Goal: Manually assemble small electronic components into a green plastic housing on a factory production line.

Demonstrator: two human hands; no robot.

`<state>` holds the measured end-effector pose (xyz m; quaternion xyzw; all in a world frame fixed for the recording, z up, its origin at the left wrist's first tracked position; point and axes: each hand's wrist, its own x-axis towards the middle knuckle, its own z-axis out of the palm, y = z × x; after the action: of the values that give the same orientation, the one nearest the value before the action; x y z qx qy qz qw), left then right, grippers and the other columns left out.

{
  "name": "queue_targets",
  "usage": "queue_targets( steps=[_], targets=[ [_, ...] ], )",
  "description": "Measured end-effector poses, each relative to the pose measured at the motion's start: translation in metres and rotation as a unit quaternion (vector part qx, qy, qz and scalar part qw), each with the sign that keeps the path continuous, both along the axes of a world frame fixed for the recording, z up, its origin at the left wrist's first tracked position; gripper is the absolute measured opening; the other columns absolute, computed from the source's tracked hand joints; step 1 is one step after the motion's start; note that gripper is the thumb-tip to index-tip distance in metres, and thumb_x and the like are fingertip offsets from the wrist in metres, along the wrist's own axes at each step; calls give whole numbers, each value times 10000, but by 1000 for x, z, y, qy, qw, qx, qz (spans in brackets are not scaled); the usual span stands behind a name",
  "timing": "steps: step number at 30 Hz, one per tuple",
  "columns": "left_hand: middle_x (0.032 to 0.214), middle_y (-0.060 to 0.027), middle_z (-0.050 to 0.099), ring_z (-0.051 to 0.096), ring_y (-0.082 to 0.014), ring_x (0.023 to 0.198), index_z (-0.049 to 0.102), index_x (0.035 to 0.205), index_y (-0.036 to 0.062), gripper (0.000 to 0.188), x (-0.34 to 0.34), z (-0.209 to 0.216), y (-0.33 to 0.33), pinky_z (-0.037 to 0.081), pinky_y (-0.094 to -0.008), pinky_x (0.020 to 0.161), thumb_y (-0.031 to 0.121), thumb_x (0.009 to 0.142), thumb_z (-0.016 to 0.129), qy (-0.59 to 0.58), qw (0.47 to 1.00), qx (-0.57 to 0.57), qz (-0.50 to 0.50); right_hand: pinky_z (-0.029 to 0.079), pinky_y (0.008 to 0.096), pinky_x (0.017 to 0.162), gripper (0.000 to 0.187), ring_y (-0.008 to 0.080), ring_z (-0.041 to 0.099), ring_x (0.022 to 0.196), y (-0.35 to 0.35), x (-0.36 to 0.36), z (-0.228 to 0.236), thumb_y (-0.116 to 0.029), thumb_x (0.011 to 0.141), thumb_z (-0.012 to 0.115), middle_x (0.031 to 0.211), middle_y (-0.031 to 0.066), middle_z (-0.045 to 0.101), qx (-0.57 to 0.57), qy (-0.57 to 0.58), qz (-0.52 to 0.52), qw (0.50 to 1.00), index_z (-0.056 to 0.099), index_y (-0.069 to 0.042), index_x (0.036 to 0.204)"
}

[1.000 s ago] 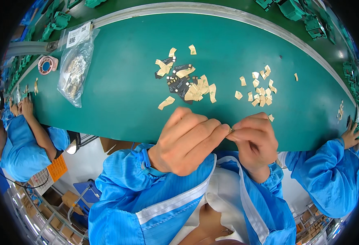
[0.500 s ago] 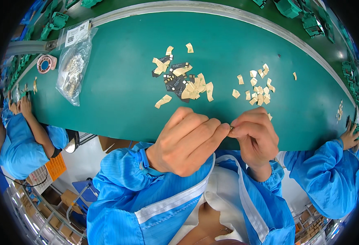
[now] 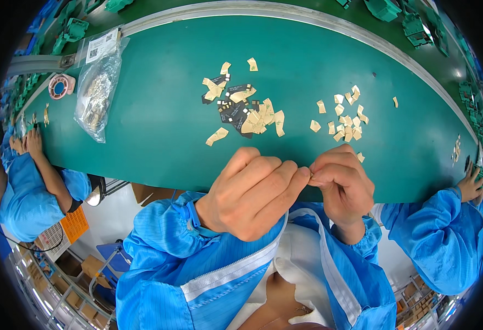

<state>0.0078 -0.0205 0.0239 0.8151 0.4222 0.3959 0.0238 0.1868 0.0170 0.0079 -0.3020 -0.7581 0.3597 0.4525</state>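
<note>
We see the left hand point(image 3: 250, 195) and right hand point(image 3: 345, 179) drawn together over the near side of the green table point(image 3: 164, 82), fingertips pinched on a small piece point(image 3: 311, 176), probably because something so tiny needs both grips. The fingers hide most of it, so we cannot tell its kind. Beyond the left hand, black strips point(image 3: 233, 114) lie partly under cream strips point(image 3: 263, 117), perhaps heaped for easy reach. Small cream scraps point(image 3: 348, 132) sit apart beyond the right hand, which seems to keep the piles unmixed. A clear bag point(image 3: 95, 99) lies farther left, well clear of the fingers
</note>
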Motion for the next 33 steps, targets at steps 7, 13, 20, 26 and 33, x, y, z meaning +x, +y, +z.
queue_targets(
  steps=[7, 13, 20, 26, 33],
  targets=[
    [847, -138, 655, 590, -203, 663, 653, 924, -54, 319, 2, 0, 1, 359, -304, 516, 30, 620, 701, -5, 1000, -2, 0, 446, 304, 539, 226, 241, 566, 660, 0, 1, -2, 44, 657, 732, 799, 128, 611, 39, -12, -8, 999, 602, 5, 838],
    [845, -127, 648, 588, -203, 669, 650, 930, -50, 315, 1, -1, 1, 367, -306, 523, 12, 626, 702, 0, 1000, -3, 1, 445, 307, 543, 225, 239, 566, 672, -2, 0, -3, 51, 660, 726, 806, 112, 603, 38, -33, -20, 999, 590, -9, 828],
    [831, -121, 636, 572, -204, 665, 653, 915, -46, 294, -4, -4, 4, 356, -313, 521, -2, 632, 721, -1, 1000, 0, 7, 447, 318, 560, 202, 235, 576, 665, -4, 14, -6, 52, 690, 723, 822, 109, 620, 21, 12, -57, 998, 592, -22, 826],
    [808, -127, 642, 565, -198, 637, 660, 892, -50, 279, 2, -3, 3, 342, -306, 501, 4, 628, 732, -5, 1000, 22, 11, 452, 299, 555, 217, 237, 586, 662, 1, 3, 0, 49, 683, 736, 800, 119, 631, -5, 4, -11, 1000, 608, -1, 851],
    [802, -134, 650, 571, -196, 621, 660, 892, -57, 282, 1, -3, 2, 336, -303, 488, 4, 626, 728, -19, 999, 26, 6, 469, 300, 547, 233, 240, 589, 668, 3, 1, 0, 57, 667, 734, 794, 125, 629, 34, -8, 5, 999, 606, 13, 857]
  ],
)
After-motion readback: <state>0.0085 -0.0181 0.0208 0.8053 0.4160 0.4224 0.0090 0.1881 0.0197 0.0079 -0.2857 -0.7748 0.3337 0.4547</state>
